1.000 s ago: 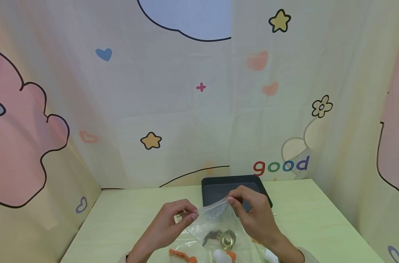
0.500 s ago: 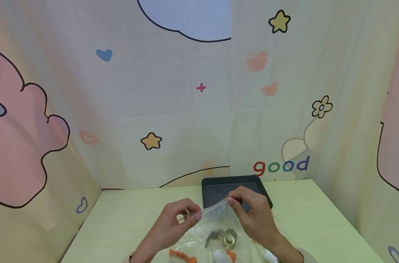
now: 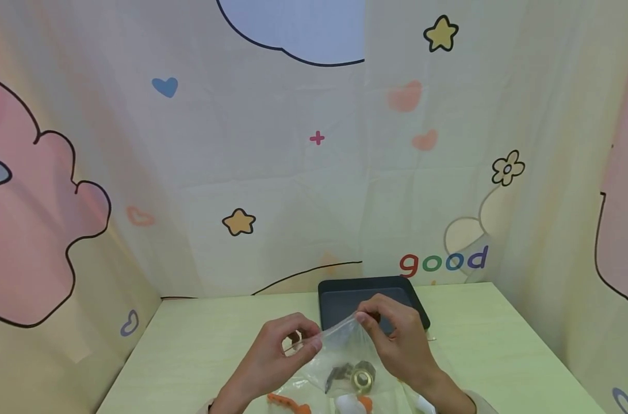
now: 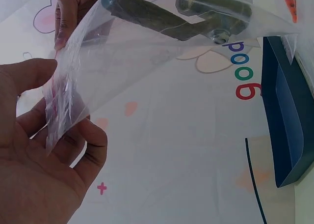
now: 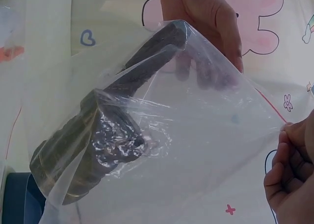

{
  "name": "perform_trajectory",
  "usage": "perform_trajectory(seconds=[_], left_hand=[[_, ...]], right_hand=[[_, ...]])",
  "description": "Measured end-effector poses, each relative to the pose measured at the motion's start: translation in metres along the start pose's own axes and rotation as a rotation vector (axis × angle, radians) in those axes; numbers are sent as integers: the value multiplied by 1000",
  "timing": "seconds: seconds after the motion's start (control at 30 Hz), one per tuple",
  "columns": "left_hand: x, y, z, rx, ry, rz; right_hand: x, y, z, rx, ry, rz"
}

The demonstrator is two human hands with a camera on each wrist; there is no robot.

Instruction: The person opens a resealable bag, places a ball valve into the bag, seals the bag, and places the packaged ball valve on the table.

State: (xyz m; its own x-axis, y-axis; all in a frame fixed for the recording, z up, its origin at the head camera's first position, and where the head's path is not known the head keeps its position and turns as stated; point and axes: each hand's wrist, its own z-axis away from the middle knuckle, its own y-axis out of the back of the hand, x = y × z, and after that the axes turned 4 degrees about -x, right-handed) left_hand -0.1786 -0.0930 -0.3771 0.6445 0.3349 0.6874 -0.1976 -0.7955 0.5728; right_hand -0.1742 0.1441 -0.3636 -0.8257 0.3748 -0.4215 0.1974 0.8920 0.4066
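A clear plastic zip bag (image 3: 342, 349) hangs between both hands in the head view. Inside it lies a brass-coloured fitting (image 3: 363, 378) with a dark lever, which looks like a ball valve (image 4: 216, 22). My left hand (image 3: 278, 357) has thumb and fingers about the left part of the bag's top edge. Up at the right corner of that edge, my right hand (image 3: 403, 342) pinches the plastic between thumb and fingers. A red zip line (image 5: 271, 105) runs along the top edge in the right wrist view. The left fingers show partly through the film.
A dark rectangular tray (image 3: 340, 302) stands at the back of the pale table (image 3: 200, 345), behind the right hand. Near the front edge lie an orange item (image 3: 290, 404) and a white-and-orange item (image 3: 352, 403), seemingly in clear bags. Printed curtains enclose the table.
My left hand has slid a little to the right along the bag's top edge, closer to the right hand. The fitting has shifted slightly right; the right hand has stayed almost still.
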Motion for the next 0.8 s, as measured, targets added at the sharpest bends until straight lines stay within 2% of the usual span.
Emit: perform_trajectory(seconds=[0.13,0.33,0.4,0.6,0.67,0.8], left_hand=[[3,-1,-2,13,-16,1],[1,-1,-2,54,-101,-32],[1,-1,-2,52,-101,-36],[0,-1,1,20,-32,-20],[0,-2,1,17,-40,-14],[1,-5,-1,40,-104,-26]], right_hand=[[-1,-1,1,-1,0,0],[-1,-4,2,-5,18,-13],[-1,-5,2,-2,22,-10],[-1,-5,2,4,32,6],[-2,-5,2,4,32,8],[-1,-5,3,1,24,5]])
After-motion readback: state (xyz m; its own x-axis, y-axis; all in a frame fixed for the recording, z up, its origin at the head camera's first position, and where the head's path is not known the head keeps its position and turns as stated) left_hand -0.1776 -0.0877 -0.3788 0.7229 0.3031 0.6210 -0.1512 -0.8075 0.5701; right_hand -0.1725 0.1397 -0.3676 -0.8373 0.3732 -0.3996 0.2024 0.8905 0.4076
